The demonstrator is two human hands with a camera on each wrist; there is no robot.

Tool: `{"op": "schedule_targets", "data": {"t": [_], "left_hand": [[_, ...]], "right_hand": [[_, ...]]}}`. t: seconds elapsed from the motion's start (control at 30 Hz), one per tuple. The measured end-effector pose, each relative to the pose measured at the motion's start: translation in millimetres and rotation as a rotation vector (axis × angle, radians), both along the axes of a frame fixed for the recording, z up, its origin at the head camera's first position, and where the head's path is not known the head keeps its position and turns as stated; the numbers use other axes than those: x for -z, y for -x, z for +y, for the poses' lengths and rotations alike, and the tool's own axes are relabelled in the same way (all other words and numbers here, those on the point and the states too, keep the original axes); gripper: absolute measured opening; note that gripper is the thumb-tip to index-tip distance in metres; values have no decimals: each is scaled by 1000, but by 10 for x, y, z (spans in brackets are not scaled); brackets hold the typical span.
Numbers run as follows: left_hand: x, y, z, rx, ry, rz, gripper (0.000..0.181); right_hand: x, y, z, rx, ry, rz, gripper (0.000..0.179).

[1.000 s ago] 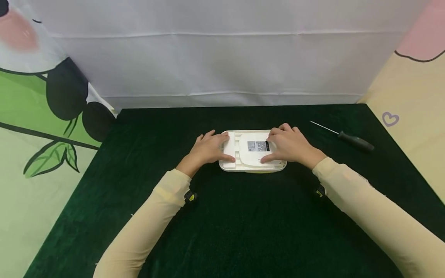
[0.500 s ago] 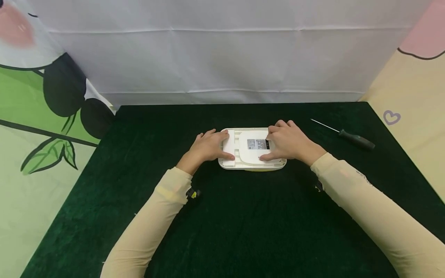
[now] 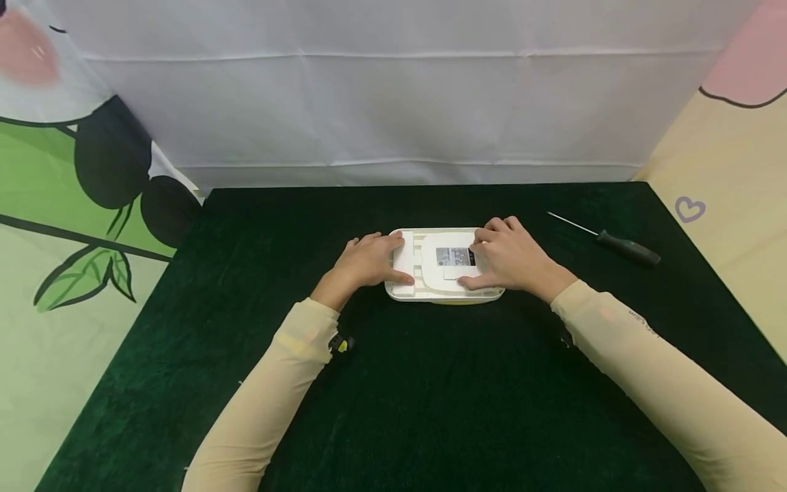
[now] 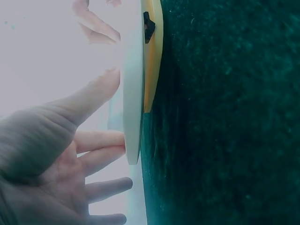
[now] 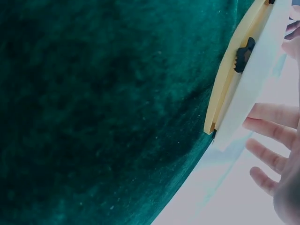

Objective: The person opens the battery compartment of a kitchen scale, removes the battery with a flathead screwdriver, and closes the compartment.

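A white, rounded plastic device (image 3: pixel 433 296) lies on the cloth with its labelled side up; its kind cannot be told. Underneath, a yellow part (image 4: pixel 154 61) with a dark piece shows in both wrist views. My left hand (image 3: pixel 363 263) holds the device's left end, thumb on the near part and index finger on the far part. At the other end my right hand (image 3: pixel 513 256) grips the raised panel, its thumb beside a small rectangular outline (image 3: pixel 453 272) below the grey label (image 3: pixel 453 257). Some right fingertips are hidden behind the hand.
A screwdriver (image 3: pixel 630 247) with a dark handle lies at the right back of the table, its tip towards the far left. Dark green cloth (image 3: pixel 399 403) covers the table. A white curtain (image 3: pixel 393 109) hangs behind its far edge.
My right thumb has shifted slightly, and more of the small rectangular outline beside it shows. The left hand keeps its hold. The device and screwdriver stay in place.
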State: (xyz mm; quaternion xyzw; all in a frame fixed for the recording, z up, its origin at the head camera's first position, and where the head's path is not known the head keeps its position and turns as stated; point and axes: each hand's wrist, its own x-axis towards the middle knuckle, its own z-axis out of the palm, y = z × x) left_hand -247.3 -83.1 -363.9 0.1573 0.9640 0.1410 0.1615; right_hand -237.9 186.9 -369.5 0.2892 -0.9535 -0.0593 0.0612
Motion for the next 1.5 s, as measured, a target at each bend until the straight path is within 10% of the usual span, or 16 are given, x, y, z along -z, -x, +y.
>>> {"op": "schedule_targets", "data": {"t": [0.67,1.07,1.5], "left_hand": [[11,-29,12,-14,-56,-21,88],[18,-50,52,-12,-58,-23,88],[0,-65,41,-15,-55,-18,87]], "right_hand": [[-3,-132,101,-108,-8,65,66],[46,-379,32,-374,83,197,15],[81,-365,-10,-470,42,259,9]]}}
